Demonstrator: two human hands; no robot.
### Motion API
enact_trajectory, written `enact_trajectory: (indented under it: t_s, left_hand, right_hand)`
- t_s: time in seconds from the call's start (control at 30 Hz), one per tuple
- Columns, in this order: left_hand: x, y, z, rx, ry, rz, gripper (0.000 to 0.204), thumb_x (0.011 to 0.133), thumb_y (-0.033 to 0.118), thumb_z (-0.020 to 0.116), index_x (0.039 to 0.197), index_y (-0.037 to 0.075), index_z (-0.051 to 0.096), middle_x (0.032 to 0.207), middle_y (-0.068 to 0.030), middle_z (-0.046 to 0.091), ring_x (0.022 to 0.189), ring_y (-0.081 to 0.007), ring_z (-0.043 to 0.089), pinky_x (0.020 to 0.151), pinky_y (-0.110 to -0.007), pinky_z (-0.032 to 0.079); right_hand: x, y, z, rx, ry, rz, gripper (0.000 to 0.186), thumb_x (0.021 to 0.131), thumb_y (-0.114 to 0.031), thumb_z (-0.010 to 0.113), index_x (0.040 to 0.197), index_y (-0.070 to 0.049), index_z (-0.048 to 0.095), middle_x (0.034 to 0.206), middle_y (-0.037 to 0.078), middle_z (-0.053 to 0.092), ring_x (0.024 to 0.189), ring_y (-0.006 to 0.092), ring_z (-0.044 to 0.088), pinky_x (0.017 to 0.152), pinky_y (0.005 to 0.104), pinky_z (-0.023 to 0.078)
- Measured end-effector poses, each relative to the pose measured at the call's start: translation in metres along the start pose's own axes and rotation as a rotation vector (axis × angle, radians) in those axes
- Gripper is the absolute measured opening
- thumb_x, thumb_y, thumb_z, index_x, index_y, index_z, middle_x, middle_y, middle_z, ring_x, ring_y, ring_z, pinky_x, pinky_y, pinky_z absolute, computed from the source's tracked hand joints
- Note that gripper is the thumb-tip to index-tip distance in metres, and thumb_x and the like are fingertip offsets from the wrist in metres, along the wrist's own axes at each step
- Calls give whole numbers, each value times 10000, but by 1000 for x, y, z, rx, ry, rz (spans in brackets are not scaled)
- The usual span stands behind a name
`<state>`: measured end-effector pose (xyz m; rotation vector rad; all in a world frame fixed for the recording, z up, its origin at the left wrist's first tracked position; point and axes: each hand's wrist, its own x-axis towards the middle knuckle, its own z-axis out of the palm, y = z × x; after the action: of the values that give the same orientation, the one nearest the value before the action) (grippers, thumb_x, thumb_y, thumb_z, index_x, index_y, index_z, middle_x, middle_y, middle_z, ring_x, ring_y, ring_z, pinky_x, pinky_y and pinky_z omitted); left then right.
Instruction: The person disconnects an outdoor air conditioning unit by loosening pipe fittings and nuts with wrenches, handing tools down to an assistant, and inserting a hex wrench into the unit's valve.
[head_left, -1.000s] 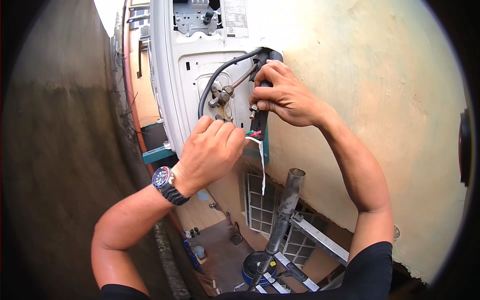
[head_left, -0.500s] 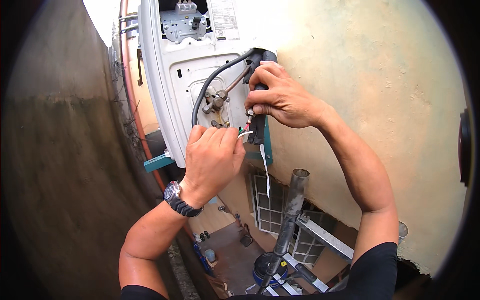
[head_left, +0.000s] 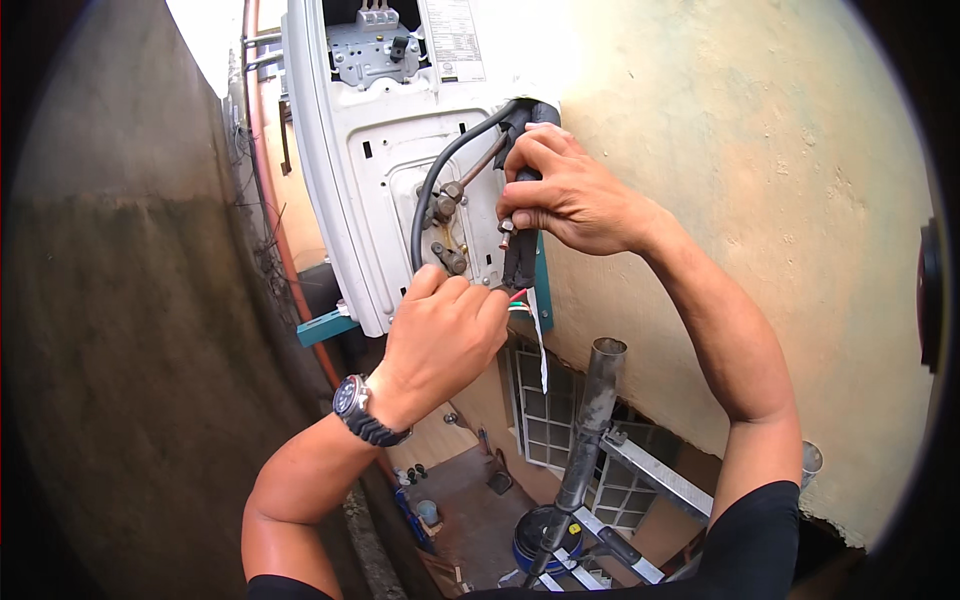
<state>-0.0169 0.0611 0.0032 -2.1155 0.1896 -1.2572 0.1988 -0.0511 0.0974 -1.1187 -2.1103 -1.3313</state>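
Note:
My left hand (head_left: 445, 335), with a black watch (head_left: 362, 410) on its wrist, is closed around a black electrical cable (head_left: 428, 200). From beyond its fingers stick bare-ended red, green and white wires (head_left: 519, 300). My right hand (head_left: 580, 200) pinches a copper pipe with a brass flare nut (head_left: 507, 230) on its end, beside black foam pipe insulation (head_left: 520, 262). Both hands are in front of a white outdoor air-conditioner unit (head_left: 385, 112). On its side are two service valves, the upper valve (head_left: 446, 203) joined to a copper pipe (head_left: 482, 163) and the lower valve (head_left: 450, 259).
At the unit's top, an uncovered compartment shows a terminal block (head_left: 378, 20). A teal bracket (head_left: 327, 328) supports the unit. The plastered wall (head_left: 720, 150) stands right, a concrete wall (head_left: 120, 300) left. Below are a metal pipe (head_left: 596, 400), a ladder (head_left: 620, 555) and a blue-black bucket (head_left: 540, 540).
My left hand has moved slightly right and down with the cable. The wire ends have gone from beside the flare nut to below the insulation's end. My right hand has barely moved.

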Motion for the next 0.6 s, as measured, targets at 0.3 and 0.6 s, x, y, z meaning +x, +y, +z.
enact_trajectory:
  t_s: [0.3, 0.6]
  left_hand:
    - [10, -7, -3, 20, 193, -124, 143, 811, 58, 750, 929, 57, 670, 751, -43, 627, 712, -226, 609, 732, -371, 429]
    - [13, -2, 0, 36, 180, -151, 108, 837, 100, 744, 855, 70, 642, 690, -39, 611, 649, -229, 596, 702, -379, 407]
  right_hand:
    - [0, -2, -3, 8, 17, -14, 156, 927, -317, 734, 967, -166, 732, 1103, 58, 548, 1203, 295, 479, 1095, 448, 372]
    - [0, -2, 0, 22, 35, -24, 163, 932, -325, 730, 966, -166, 730, 1101, 60, 551, 1208, 295, 483, 1109, 459, 359]
